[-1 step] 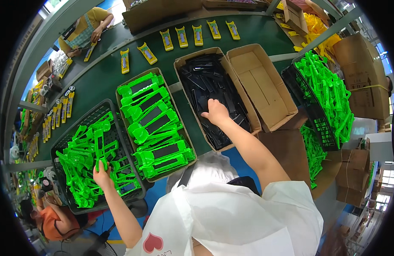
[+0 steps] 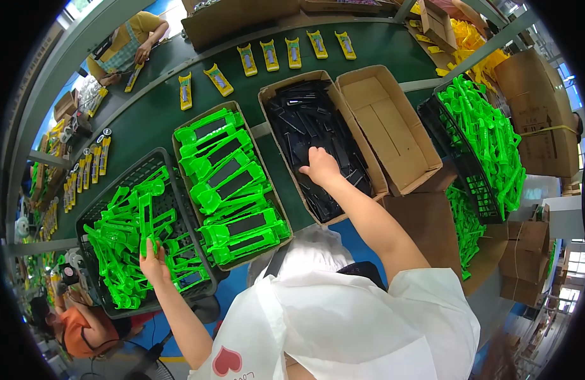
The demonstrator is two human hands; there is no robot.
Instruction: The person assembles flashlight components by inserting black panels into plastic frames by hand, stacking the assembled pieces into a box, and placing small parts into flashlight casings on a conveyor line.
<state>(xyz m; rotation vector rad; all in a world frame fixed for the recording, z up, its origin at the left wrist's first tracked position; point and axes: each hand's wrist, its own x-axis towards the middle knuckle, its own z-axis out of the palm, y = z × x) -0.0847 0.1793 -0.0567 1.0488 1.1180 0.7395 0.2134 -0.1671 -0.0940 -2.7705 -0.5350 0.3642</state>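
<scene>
My left hand (image 2: 155, 265) grips a bright green plastic frame (image 2: 146, 218) by its lower end, its long open body pointing away from me. It is above a black plastic crate (image 2: 171, 183) heaped with similar green frames (image 2: 118, 237). My right hand (image 2: 321, 168) reaches into a cardboard box (image 2: 267, 104) of loose, flat black plastic pieces (image 2: 298, 120). Its thumb stands apart from the fingers, whose tips are partly hidden among the pieces. Between my hands, another cardboard box (image 2: 243, 109) holds green frames with dark panels (image 2: 226, 168), laid in a stack.
An open cardboard box (image 2: 387, 130) stands right of the black pieces. Farther right, a black crate (image 2: 454, 142) is heaped with green parts. Several yellow-and-green assemblies (image 2: 270, 56) lie along the green table (image 2: 368, 54). Across it, a person's hand (image 2: 142, 52) handles a yellow piece.
My left hand has shifted very slightly to the right, and the green frame in it has turned a little. My right hand looks still.
</scene>
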